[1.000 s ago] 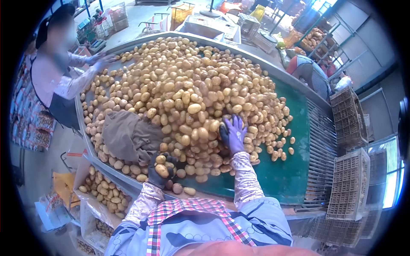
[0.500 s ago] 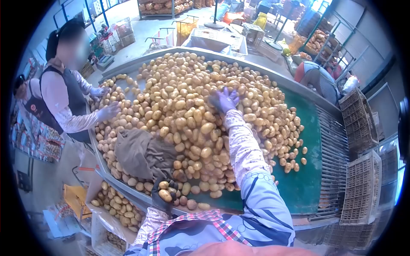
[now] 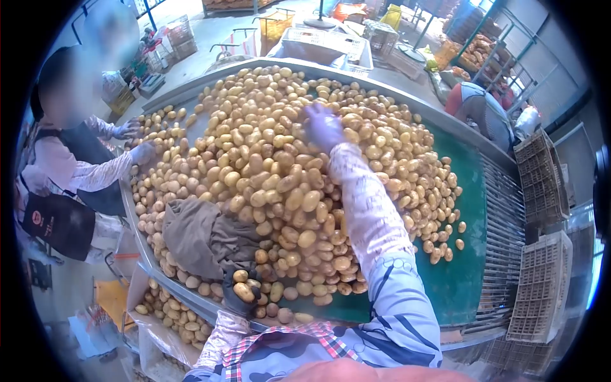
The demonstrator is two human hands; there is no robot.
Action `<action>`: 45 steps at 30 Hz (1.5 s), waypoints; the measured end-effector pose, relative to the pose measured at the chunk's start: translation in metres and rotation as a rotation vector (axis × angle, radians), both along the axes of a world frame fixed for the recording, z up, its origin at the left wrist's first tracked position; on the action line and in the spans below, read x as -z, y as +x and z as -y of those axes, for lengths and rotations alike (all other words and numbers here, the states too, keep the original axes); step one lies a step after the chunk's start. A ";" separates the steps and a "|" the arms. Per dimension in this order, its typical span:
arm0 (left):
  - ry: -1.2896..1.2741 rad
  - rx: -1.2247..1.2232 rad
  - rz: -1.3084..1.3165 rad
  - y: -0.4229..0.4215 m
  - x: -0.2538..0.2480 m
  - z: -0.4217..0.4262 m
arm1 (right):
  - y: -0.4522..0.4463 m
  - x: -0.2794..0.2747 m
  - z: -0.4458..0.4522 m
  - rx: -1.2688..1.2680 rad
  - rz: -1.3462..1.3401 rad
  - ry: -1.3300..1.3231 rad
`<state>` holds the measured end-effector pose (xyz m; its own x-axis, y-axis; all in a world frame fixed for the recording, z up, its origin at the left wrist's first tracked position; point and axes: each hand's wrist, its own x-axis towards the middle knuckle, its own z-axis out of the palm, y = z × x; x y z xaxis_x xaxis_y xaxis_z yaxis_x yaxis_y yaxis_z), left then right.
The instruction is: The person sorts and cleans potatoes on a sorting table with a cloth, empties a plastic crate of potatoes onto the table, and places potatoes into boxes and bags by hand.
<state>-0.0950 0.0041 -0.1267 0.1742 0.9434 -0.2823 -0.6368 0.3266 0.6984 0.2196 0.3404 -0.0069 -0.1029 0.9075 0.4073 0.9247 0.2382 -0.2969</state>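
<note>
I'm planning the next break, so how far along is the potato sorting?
Seemingly far from finished. Probably done: the yellow potatoes in the pale crate below. In hand: the dark-gloved left hand holds small tan potatoes; the purple-gloved right hand is out over the heap. Left: that large heap of yellow-brown potatoes on the green-surfaced metal table.

head-worn, facing forward and down

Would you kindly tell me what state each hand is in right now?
Left hand: holding at least two potatoes.
Right hand: over the potato heap, too blurred to tell open or closed.
</note>
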 end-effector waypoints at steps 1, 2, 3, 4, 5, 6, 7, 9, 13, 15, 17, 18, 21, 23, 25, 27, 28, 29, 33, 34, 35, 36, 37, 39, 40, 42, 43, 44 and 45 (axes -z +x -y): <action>0.111 -0.021 -0.233 0.005 -0.004 0.002 | 0.014 0.006 -0.017 0.099 0.140 -0.279; 0.219 -0.042 -0.468 0.009 -0.009 0.003 | 0.032 0.045 -0.038 0.107 0.042 -0.459; 0.359 -0.017 -0.562 0.011 -0.015 -0.002 | 0.032 0.057 -0.041 0.186 0.138 -0.433; 0.395 0.011 -0.737 0.035 -0.076 -0.012 | 0.027 0.049 -0.039 0.203 0.136 -0.475; 0.361 -0.028 -0.671 0.034 -0.070 -0.012 | 0.026 0.043 -0.034 0.169 0.140 -0.462; 0.328 -0.069 -0.599 0.034 -0.056 -0.010 | 0.028 0.039 -0.028 0.137 0.148 -0.447; 0.298 -0.107 -0.524 0.033 -0.046 -0.007 | 0.035 0.044 -0.022 0.102 0.024 -0.443; 0.110 -0.012 -0.135 0.021 -0.048 -0.010 | 0.057 0.059 -0.013 -0.044 -0.180 -0.484; -0.192 -0.107 0.007 0.033 -0.083 -0.003 | 0.054 0.006 0.072 -0.077 -0.430 -0.228; -0.356 -0.117 0.056 0.039 -0.117 -0.009 | 0.042 -0.013 0.121 -0.155 -0.633 -0.160; -0.437 -0.110 0.089 0.039 -0.133 -0.011 | 0.004 -0.034 0.174 -0.287 -1.028 -0.271; -0.376 -0.080 0.084 0.038 -0.130 -0.011 | -0.016 -0.051 0.201 -0.328 -1.107 -0.388; -0.090 0.003 -0.010 0.031 -0.108 -0.012 | -0.071 -0.066 0.259 -0.503 -1.163 -0.538; 0.073 0.021 -0.081 0.024 -0.101 -0.011 | -0.101 -0.056 0.280 -0.563 -1.157 -0.571; 0.186 0.012 -0.125 0.009 -0.098 -0.002 | -0.127 -0.053 0.298 -0.566 -1.182 -0.605; 0.253 -0.015 -0.128 -0.008 -0.096 0.013 | -0.145 -0.060 0.311 -0.615 -1.120 -0.557; 0.286 -0.027 -0.131 -0.017 -0.094 0.020 | -0.153 -0.062 0.314 -0.640 -1.088 -0.529; 0.316 -0.045 -0.121 -0.026 -0.093 0.026 | -0.159 -0.056 0.316 -0.662 -0.965 -0.467; 0.519 -0.200 -0.307 -0.054 -0.104 0.059 | -0.190 -0.068 0.335 -0.751 -0.752 -0.495; 0.574 -0.262 -0.448 -0.060 -0.108 0.066 | -0.196 -0.067 0.338 -0.757 -0.801 -0.522; 0.553 -0.300 -0.146 -0.062 -0.090 0.071 | -0.202 -0.066 0.341 -0.764 -0.853 -0.550; 0.511 -0.297 -0.064 -0.070 -0.075 0.075 | -0.208 -0.065 0.343 -0.772 -0.906 -0.577; 0.468 -0.297 0.018 -0.078 -0.065 0.078 | -0.209 -0.061 0.340 -0.724 -0.880 -0.577; 0.306 -0.238 0.405 -0.092 -0.067 0.085 | -0.211 -0.052 0.331 -0.663 -0.902 -0.556; 0.282 -0.237 0.508 -0.096 -0.071 0.089 | -0.213 -0.042 0.324 -0.650 -0.948 -0.535; 0.228 -0.236 0.714 -0.105 -0.080 0.096 | -0.211 -0.008 0.312 -0.580 -0.724 -0.479; 0.257 -0.147 0.858 -0.114 -0.051 0.095 | -0.204 0.022 0.302 -0.585 -0.576 -0.468; 0.298 -0.177 0.847 -0.124 -0.044 0.103 | -0.206 0.038 0.295 -0.603 -0.433 -0.451; 0.368 -0.254 0.747 -0.132 -0.039 0.115 | -0.215 0.034 0.298 -0.683 -0.249 -0.427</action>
